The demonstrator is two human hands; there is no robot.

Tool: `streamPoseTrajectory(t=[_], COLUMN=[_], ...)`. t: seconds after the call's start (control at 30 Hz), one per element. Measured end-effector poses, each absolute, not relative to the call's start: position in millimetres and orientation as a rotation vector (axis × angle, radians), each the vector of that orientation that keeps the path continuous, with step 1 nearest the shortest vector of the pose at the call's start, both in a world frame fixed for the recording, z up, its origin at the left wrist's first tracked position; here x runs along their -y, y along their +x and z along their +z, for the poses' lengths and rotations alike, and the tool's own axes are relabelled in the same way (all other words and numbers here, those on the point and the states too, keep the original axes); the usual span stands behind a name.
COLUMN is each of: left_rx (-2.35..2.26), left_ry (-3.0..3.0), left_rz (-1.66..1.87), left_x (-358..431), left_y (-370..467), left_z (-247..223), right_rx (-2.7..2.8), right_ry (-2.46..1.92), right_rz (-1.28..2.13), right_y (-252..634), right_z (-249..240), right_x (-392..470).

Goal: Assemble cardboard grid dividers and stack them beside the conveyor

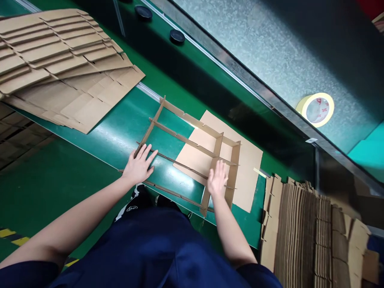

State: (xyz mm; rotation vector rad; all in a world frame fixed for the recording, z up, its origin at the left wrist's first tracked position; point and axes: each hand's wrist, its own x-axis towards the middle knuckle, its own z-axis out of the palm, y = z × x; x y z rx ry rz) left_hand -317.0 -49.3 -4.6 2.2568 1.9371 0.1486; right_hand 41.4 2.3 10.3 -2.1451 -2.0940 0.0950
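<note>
A cardboard divider grid [189, 142] of interlocked slotted strips stands on the green table in front of me. Its right part is over a flat cardboard sheet [250, 172]. My left hand [139, 166] lies with spread fingers against the grid's left cross strip, near its front end. At the grid's right side, my right hand [218, 179] touches the inner cross strip, fingers extended and nothing held. Two cross strips stand close together at the right, and one is at the left end.
Stacked slotted cardboard pieces [75, 60] lie at the upper left. Upright cardboard strips [300, 224] are packed at the lower right. A yellow tape roll [303, 109] sits on the grey surface beyond the raised dark edge. Two black round discs [177, 36] are at the top.
</note>
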Motion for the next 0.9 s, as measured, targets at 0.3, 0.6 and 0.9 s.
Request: streamPoseTrajectory(t=[0.3,0.6,0.9], left_rx=[-1.973,-2.114,-2.644], left_ry=[2.242,2.038,1.512], left_rz=[0.114,0.512,0.195], left_x=[45,16,-31], left_y=[-310,-367,-537], left_z=[7,13,-13], right_rx=[2.030,2.058,1.952], right_ry=[-2.173,-2.084,-2.033], right_rz=[-0.086,-0.046,-0.133], right_y=[43,39,2], right_z=[3,0,33], right_x=[37,59,93])
